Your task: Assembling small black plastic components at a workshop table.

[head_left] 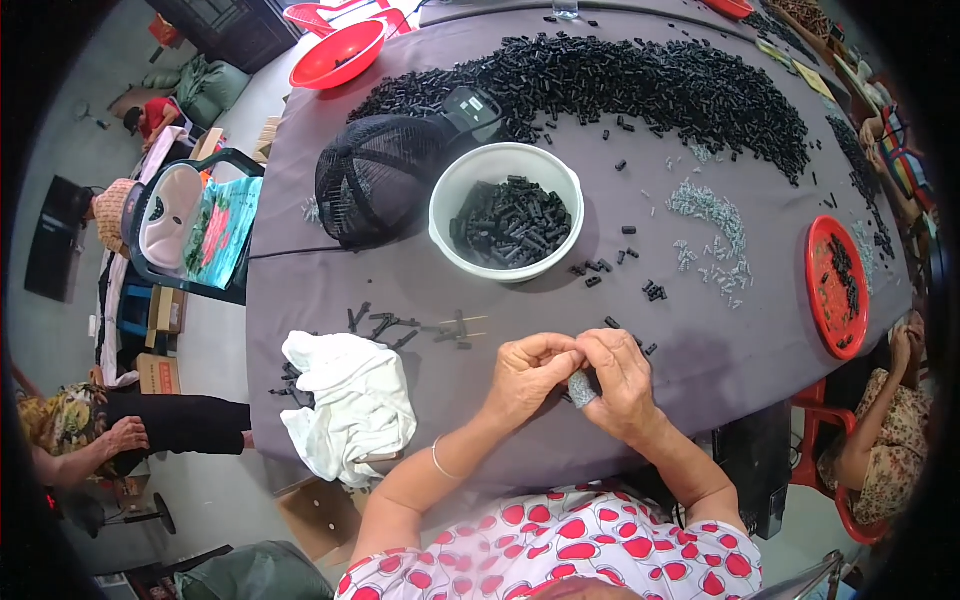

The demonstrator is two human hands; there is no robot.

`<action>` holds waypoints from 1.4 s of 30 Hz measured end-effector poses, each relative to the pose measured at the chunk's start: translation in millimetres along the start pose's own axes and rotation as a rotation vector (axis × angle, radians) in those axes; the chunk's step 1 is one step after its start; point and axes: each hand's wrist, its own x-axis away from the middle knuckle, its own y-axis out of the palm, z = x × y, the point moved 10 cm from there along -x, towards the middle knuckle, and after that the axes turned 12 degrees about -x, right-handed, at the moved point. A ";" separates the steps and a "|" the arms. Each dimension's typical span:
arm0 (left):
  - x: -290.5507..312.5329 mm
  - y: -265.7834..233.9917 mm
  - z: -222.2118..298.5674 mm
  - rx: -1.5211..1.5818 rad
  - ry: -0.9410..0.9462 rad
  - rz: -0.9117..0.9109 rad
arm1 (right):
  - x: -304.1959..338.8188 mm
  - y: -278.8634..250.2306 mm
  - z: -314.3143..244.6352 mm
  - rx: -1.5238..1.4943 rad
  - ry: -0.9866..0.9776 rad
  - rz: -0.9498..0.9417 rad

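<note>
My left hand [528, 378] and my right hand [624, 388] meet above the near part of the table, fingertips pinched together. Whatever sits between them is too small and covered to make out. A grey wrapping [580, 389] shows among the right hand's fingers. Just beyond the hands lie a few short black plastic pieces [654, 291]. Farther off stands a white bowl [437, 222], partly filled with black pieces [515, 222]. Small grey pieces [710, 215] are scattered to the right. A crumpled white cloth [348, 400] lies to the left, near thin black parts [382, 325].
A long heap of black pieces [620, 85] covers the table's far side. A black mesh-covered object [380, 180] with a cable stands left of the bowl. Red dishes lie at the far left [338, 55] and right [812, 290]. Other people [885, 430] sit around the table.
</note>
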 end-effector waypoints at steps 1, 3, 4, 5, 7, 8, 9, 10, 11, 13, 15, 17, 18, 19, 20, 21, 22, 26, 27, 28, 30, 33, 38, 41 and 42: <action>-0.7 -2.4 -1.8 -0.017 0.007 0.020 | 0.4 1.1 -0.2 0.005 -0.002 -0.011; -1.6 -3.6 -0.6 -0.033 0.015 0.038 | -1.6 2.1 -0.7 0.009 0.011 -0.021; -1.7 -3.7 2.1 -0.017 0.010 0.051 | -3.3 2.9 -0.1 0.012 0.023 -0.031; -2.1 -4.3 3.5 -0.001 0.004 0.064 | -5.2 2.2 -0.5 0.014 0.023 -0.030; -2.6 -4.6 0.5 0.015 -0.002 0.063 | -6.6 3.6 -0.7 0.100 0.036 -0.068; -2.9 -4.8 -0.8 0.030 -0.008 0.064 | -5.6 3.1 0.1 0.102 0.037 -0.068; -2.9 -4.3 -1.2 0.032 -0.010 0.062 | -2.7 7.1 3.2 0.130 0.052 -0.112; -3.1 -4.4 -1.4 0.039 -0.011 0.064 | -0.5 10.9 5.7 0.158 0.067 -0.156; -3.3 -4.7 -1.3 0.047 -0.012 0.067 | -0.9 10.3 5.6 0.159 0.068 -0.158; -3.4 -4.7 -1.8 0.019 -0.019 0.069 | -2.1 9.8 4.7 0.183 0.065 -0.166; -2.5 -5.1 -2.1 -0.007 -0.025 0.072 | -1.9 11.0 4.8 0.187 0.078 -0.189; 0.1 -5.0 -3.5 -0.027 -0.033 0.069 | -0.1 12.3 4.4 0.190 0.091 -0.214; 0.6 -6.3 -4.4 -0.023 -0.033 0.070 | -0.3 12.5 3.9 0.195 0.084 -0.219; 1.4 -5.8 -7.2 -0.016 -0.041 0.051 | 0.0 12.9 3.3 0.198 0.078 -0.226; 2.6 -4.2 -10.1 -0.008 -0.050 0.032 | 1.2 13.5 3.7 0.198 0.080 -0.231; 1.8 -4.0 -11.4 -0.002 -0.055 0.033 | 0.5 12.7 3.2 0.198 0.059 -0.212; 0.5 -4.3 -13.2 -0.023 -0.065 0.042 | 0.2 12.1 3.2 0.198 0.040 -0.193; -1.0 -7.6 -2.4 -0.143 -0.039 0.106 | -3.8 6.2 11.0 0.151 -0.004 -0.095; 1.1 -9.1 -0.6 -0.081 -0.050 0.124 | -5.3 4.5 11.2 0.141 -0.006 -0.080; -1.3 -11.4 0.4 -0.019 -0.055 0.138 | -7.8 1.6 13.9 0.138 -0.012 -0.061; -4.5 -10.5 -0.7 -0.042 -0.075 0.104 | -4.3 0.8 23.2 0.153 -0.014 -0.074; -6.6 -5.3 6.4 -0.013 0.021 0.086 | -0.1 -2.0 27.3 0.149 -0.022 -0.042; -6.2 -4.3 -0.2 -0.064 -0.028 0.073 | -1.0 -5.4 19.6 0.136 -0.086 -0.010; -3.7 1.3 0.7 -0.099 -0.075 0.027 | 2.1 -4.7 16.9 0.118 -0.092 -0.019; -3.6 4.0 0.6 -0.106 -0.093 0.001 | 2.1 -4.4 16.5 0.120 -0.095 -0.019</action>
